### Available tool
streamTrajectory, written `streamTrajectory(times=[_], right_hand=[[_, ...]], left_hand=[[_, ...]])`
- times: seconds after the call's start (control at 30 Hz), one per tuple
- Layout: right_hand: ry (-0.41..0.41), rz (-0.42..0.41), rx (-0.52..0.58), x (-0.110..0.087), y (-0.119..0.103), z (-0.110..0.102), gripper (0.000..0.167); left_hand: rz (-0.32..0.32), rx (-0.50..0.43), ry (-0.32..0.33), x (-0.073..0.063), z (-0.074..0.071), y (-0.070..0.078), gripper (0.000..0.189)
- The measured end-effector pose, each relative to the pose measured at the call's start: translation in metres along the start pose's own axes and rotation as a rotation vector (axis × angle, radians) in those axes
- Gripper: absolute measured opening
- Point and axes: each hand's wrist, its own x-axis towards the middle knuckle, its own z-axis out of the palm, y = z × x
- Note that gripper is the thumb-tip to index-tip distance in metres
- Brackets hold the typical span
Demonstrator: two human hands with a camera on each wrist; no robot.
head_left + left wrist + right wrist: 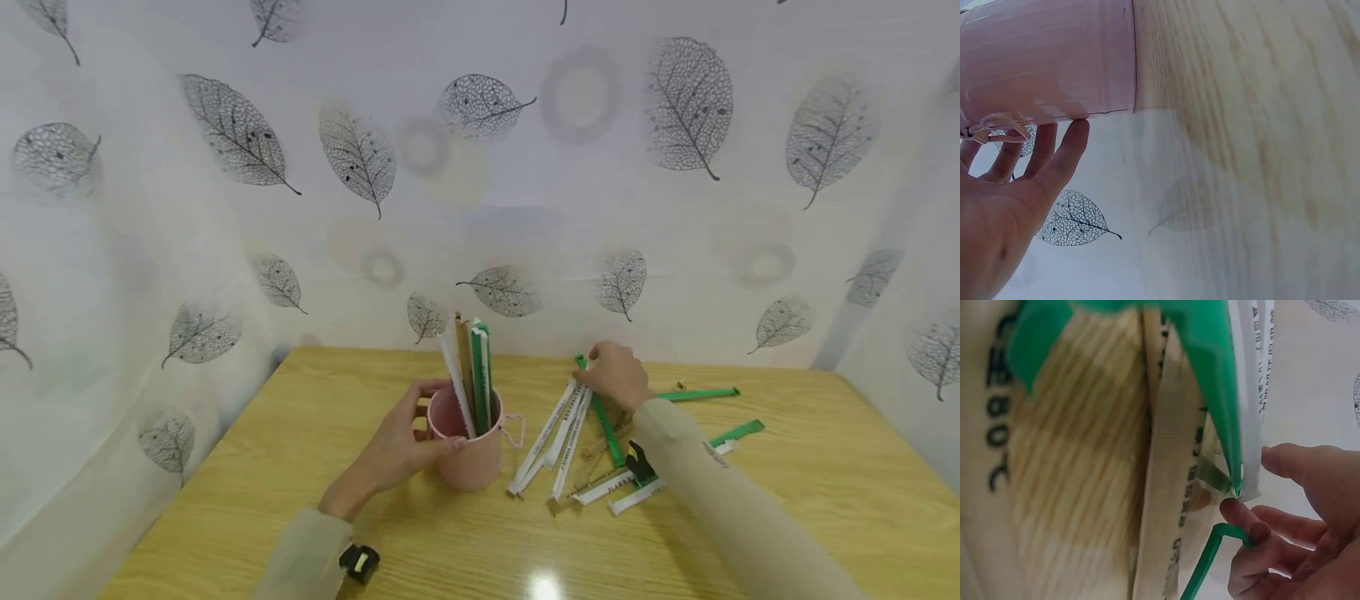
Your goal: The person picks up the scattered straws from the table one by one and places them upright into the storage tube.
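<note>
A pink cup [470,462] with a small handle stands on the wooden table, and my left hand [397,437] grips it, thumb at the front and fingers round the far side. In the left wrist view, fingers [1063,159] lie against the cup's wall. Several wrapped straws [480,375], white, brown and green, stand upright inside the cup. My right hand [618,375] is at the far ends of some white wrapped straws [572,425] and a green wrapped straw [606,429]. Its thumb and forefinger are apart, with the straw ends between them in the right wrist view.
More wrapped straws lie loose under and beside the right forearm, among them a green straw [701,394] and a white straw [636,497]. Behind the wooden table [442,542] hangs a white, leaf-printed backdrop [480,208], also along both sides.
</note>
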Motion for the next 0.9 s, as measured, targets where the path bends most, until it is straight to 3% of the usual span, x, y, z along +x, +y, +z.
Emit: streamTrajectory(times=[0.3, 0.57, 0.8, 0.9], right_hand=[[0.029, -0.005, -0.003, -0.003, 0.001, 0.004, 0.047], [0.069, -0.014, 0.052, -0.012, 0.005, 0.003, 0.026], [0.168, -0.013, 0.154, -0.015, 0.008, -0.004, 0.052], [0.235, -0.025, 0.220, -0.015, 0.008, -0.011, 0.052]], left_hand=[[0.011, 0.013, -0.006, 0.000, 0.000, 0.001, 0.072], [0.009, 0.013, -0.004, -0.001, -0.002, 0.001, 0.071], [0.007, 0.011, -0.006, -0.001, 0.000, 0.001, 0.071], [0.002, 0.013, -0.004, -0.001, 0.000, 0.001, 0.072]])
